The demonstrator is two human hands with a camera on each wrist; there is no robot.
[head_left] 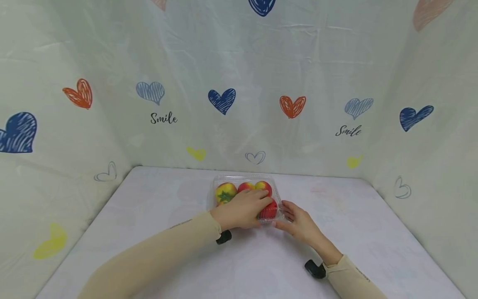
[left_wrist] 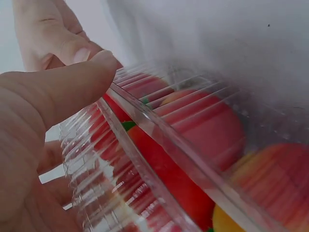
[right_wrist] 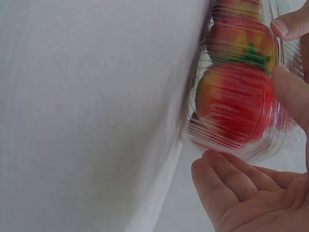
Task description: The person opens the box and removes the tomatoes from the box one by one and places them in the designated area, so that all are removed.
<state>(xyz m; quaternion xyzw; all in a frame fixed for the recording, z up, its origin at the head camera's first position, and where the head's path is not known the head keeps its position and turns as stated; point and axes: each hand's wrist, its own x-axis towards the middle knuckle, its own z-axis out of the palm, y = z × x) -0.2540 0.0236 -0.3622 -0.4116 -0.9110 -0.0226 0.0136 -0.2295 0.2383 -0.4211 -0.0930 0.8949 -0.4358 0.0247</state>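
A clear plastic clamshell box [head_left: 220,179] sits toward the back of the table, holding several round red-and-yellow fruits [head_left: 225,192], some with green leafy tops. My left hand [head_left: 242,209] reaches over the box and grips its front part. In the left wrist view the thumb [left_wrist: 82,79] presses at the rim, with fingers across the ribbed plastic; two rims [left_wrist: 159,128] run side by side with a narrow gap. My right hand [head_left: 298,222] is at the front right corner, its thumb [right_wrist: 292,92] at the rim and its fairly straight fingers [right_wrist: 227,179] beside the side wall.
The pale table [head_left: 179,265] carries the box. Behind and on both sides hangs a light curtain [head_left: 239,54] printed with hearts. A black wrist strap part [head_left: 315,269] shows below the right hand, and another [head_left: 224,237] under the left.
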